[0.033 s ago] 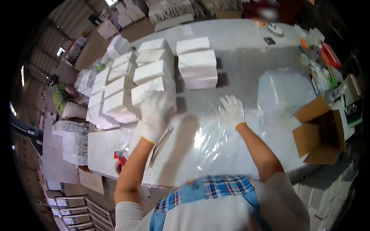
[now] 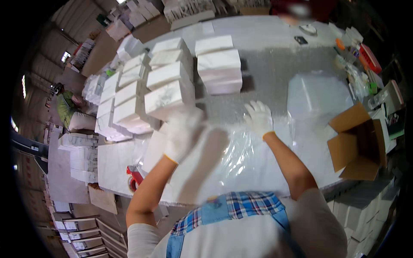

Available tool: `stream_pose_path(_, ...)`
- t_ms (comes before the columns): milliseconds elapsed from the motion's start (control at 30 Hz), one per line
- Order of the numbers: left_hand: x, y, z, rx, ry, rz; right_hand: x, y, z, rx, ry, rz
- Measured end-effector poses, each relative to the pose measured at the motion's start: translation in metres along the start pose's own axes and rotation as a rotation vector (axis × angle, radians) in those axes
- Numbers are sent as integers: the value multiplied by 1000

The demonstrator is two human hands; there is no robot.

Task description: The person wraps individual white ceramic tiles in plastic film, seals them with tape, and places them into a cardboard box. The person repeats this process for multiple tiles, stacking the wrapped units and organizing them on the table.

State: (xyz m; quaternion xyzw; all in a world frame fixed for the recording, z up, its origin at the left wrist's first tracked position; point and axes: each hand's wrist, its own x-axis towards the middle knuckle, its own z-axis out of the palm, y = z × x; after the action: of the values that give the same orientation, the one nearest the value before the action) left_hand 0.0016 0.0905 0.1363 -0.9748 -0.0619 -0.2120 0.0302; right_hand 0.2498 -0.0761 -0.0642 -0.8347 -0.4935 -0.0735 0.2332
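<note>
My left hand [image 2: 181,133], in a white glove, is smeared by motion, so its fingers and anything in them cannot be made out. It is just in front of the nearest stack of white marble-look tiles [image 2: 170,101]. Beneath its wrist side lies a pale flat piece [image 2: 154,149], partly covered by the hand. My right hand [image 2: 259,117], gloved too, rests palm down with its fingers stretched out on a sheet of clear plastic film [image 2: 241,157]. The film wrinkles and shines on the white tabletop.
More tile stacks [image 2: 219,71] stand beyond my hands. A red tape dispenser [image 2: 134,177] lies by my left forearm. At right are an open cardboard box [image 2: 359,148], a pile of clear plastic sheets [image 2: 319,96] and a red basket [image 2: 370,58]. Another person [image 2: 66,107] is at far left.
My left hand has shifted nearer and slightly right, away from the tile stack. Thin strip-like edges beside its wrist no longer show. My right hand stays on the film.
</note>
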Motion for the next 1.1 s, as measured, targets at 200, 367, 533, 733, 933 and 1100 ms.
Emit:
stream_pose_path(200, -59, 149, 60, -460, -744, 88, -3, -1, -6, -19, -41, 48)
stream_pose_path(367, -93, 199, 99, -254, -942, -52, -5, -1, -5, -27, -27, 65)
stream_pose_path(533, -119, 208, 116, -136, -871, -62, -4, 1, -5, -20, -44, 70)
stream_pose_path(733, -124, 198, 81, -344, -647, -106, -2, 3, 8, -26, 19, 35)
stream_pose_path(933, -220, 175, 26, -433, -313, -370, -5, 10, 16, -85, 47, 32)
stream_pose_path(1100, -309, 197, 28, -676, -681, -1464, -1, 2, 6, -94, -27, 16)
